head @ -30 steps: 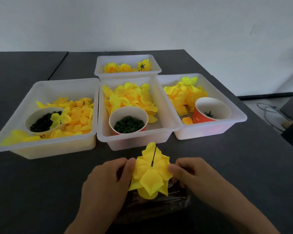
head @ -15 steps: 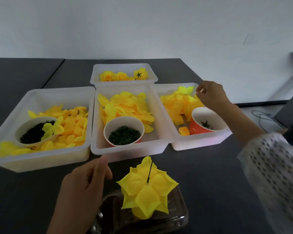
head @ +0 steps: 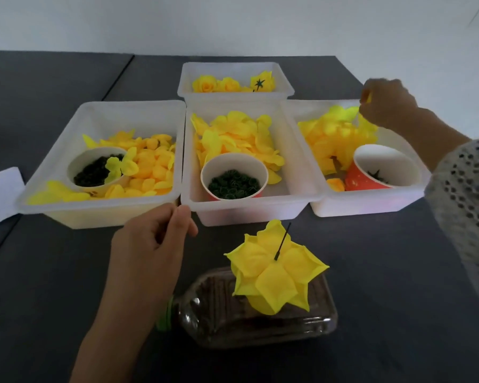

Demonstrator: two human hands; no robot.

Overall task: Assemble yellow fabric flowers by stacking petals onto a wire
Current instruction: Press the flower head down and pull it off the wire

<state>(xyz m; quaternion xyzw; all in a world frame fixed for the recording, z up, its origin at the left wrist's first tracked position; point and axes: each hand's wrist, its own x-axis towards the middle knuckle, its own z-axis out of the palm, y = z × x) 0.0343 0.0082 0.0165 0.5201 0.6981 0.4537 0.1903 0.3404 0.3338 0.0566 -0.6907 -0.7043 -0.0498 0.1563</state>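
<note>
Petals (head: pixel 274 275) form a yellow star around upright dark wire (head: pixel 282 241)

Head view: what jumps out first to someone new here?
The half-built yellow flower near the front, its black wire poking up, standing on a clear bottle lying on its side. Behind it, a row of white bins heaped with yellow petals. The right hand pinches a yellow piece above the right bin; the left hand hovers near the flower.
</note>
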